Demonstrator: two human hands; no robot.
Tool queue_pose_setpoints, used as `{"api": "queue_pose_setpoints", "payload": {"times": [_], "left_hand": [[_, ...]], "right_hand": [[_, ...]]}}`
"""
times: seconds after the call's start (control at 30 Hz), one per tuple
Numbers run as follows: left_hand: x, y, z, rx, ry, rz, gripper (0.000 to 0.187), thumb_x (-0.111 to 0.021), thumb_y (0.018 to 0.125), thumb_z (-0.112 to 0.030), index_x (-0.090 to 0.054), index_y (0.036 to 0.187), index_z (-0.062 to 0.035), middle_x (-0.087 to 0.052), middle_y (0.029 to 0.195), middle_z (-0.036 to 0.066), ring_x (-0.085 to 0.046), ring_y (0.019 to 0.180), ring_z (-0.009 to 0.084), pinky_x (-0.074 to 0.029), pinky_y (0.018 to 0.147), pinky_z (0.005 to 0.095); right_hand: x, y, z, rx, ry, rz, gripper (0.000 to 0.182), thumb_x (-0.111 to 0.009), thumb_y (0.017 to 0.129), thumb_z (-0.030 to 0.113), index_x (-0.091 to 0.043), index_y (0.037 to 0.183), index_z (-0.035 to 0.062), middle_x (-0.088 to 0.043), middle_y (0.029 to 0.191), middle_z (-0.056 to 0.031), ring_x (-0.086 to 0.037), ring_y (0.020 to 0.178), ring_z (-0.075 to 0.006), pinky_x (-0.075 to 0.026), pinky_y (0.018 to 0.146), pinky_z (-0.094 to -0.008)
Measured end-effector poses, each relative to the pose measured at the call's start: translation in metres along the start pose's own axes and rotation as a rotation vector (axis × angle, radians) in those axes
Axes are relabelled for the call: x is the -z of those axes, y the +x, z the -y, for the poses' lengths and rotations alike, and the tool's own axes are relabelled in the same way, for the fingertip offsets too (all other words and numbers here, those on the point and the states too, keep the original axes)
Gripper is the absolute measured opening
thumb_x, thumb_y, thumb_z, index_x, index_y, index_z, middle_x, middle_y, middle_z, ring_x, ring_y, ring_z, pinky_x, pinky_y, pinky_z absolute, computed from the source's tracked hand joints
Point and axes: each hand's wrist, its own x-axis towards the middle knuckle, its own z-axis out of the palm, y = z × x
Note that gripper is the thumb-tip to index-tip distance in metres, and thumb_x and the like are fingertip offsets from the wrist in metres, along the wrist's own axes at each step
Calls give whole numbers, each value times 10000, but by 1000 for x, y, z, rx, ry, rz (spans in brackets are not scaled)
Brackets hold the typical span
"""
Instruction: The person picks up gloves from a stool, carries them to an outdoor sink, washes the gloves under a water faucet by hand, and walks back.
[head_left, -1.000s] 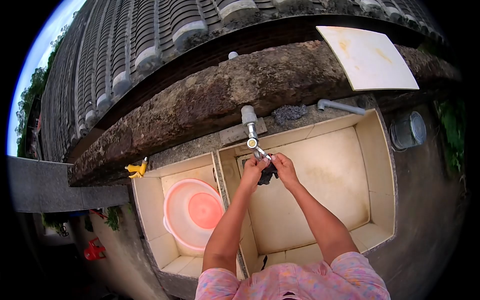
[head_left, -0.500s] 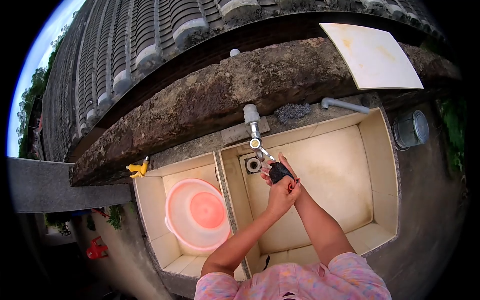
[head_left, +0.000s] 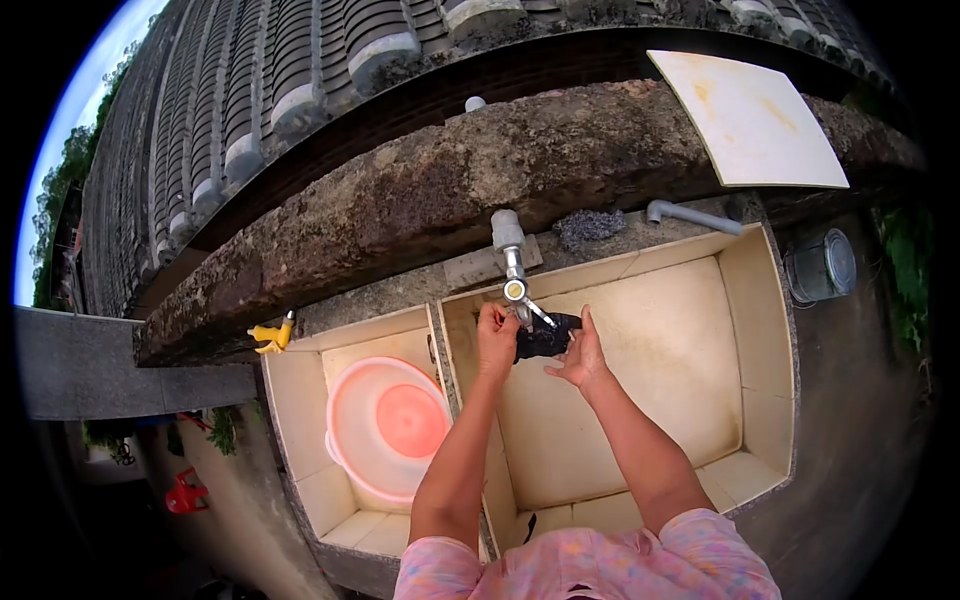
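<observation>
A piece of wet-looking black cloth (head_left: pixel 540 340) is spread between my two hands, just under the metal tap (head_left: pixel 514 285) over the right basin. My left hand (head_left: pixel 496 342) has its fingers closed in a pinch at the cloth's left edge. At the other end, my right hand (head_left: pixel 582 356) supports the cloth against its fingers, with the thumb and one finger stretched out. Some of the right fingers are hidden by the fabric. The tap's lever points toward the cloth. Cloth and left hand cover the drain corner.
In the left basin stands a pink-and-white plastic tub (head_left: pixel 385 430). A yellow spray nozzle (head_left: pixel 271 333) lies on the left rim. Behind the sink (head_left: pixel 650 400) are a dark scouring pad (head_left: pixel 588 228), a grey pipe (head_left: pixel 695 216) and a white board (head_left: pixel 750 120). A metal bucket (head_left: pixel 822 264) stands right.
My hands have moved apart, the left one going left and up. The black cloth, bunched in my hands before, is now spread out between them under the tap.
</observation>
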Motion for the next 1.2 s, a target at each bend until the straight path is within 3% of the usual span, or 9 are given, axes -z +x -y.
{"api": "queue_pose_setpoints", "payload": {"times": [0.07,0.33,0.43,0.53,0.7,0.77,0.9,0.97,1.2], "left_hand": [[-13,-27,-36,191,-254,181,219,-449,787,36,-409,992,-33,-514,891,47,-486,810,115,-408,694,249],[-43,-56,-32,-698,651,206,92,-539,754,-142,-521,739,-52,-516,675,122,-534,563,306,-451,550,391],[-18,-12,-2,-166,746,-58,160,-507,769,-127,-550,706,14,-539,632,214,-537,614,356,-432,523,405],[-9,-6,13,-317,770,-94,195,-473,803,-133,-541,708,24,-553,643,178,-550,587,312,-429,517,375],[-19,-25,-33,348,-405,86,198,-512,816,-166,-529,688,-16,-507,653,52,-497,564,142,-417,494,285],[-38,-42,-19,-328,86,220,214,-504,817,-187,-519,666,-37,-514,644,75,-517,546,178,-427,483,293],[-48,-73,-56,-92,412,433,271,-564,736,-285,-595,895,-68,-565,931,180,-496,935,294,-268,912,489],[-42,-54,-28,-598,728,125,219,-504,806,-193,-521,664,-27,-525,630,119,-539,573,260,-431,482,348],[0,6,26,-324,778,-124,177,-464,805,-104,-528,683,6,-538,593,140,-509,483,307,-422,481,365]], "right_hand": [[5,5,3,-24,-3,-14,494,-535,736,506,-472,1030,116,-562,861,-63,-564,781,-163,-476,666,-325],[28,46,-21,-50,181,630,177,-482,839,238,-515,863,66,-554,730,-39,-557,633,-162,-465,586,-289],[-20,-9,-16,-2,144,262,247,-447,855,290,-511,844,52,-562,751,-45,-552,640,-153,-459,603,-276],[-2,24,-23,68,91,280,382,-388,860,395,-507,869,32,-578,804,-61,-562,695,-174,-460,638,-301],[5,-4,7,-102,-32,179,759,-305,730,690,-435,1075,26,-525,1039,-92,-495,954,-248,-336,873,-464],[28,33,-6,-130,41,377,712,-322,750,659,-430,1089,42,-545,961,-97,-517,897,-238,-389,826,-438],[24,31,-12,-182,82,619,404,-397,832,458,-522,952,93,-551,779,-79,-551,766,-227,-473,668,-351],[31,35,-25,42,127,499,262,-493,818,333,-550,797,78,-578,756,-36,-566,654,-187,-472,636,-292],[5,28,-28,11,118,289,321,-464,819,361,-513,958,75,-564,925,-64,-539,834,-190,-432,740,-354]]}}
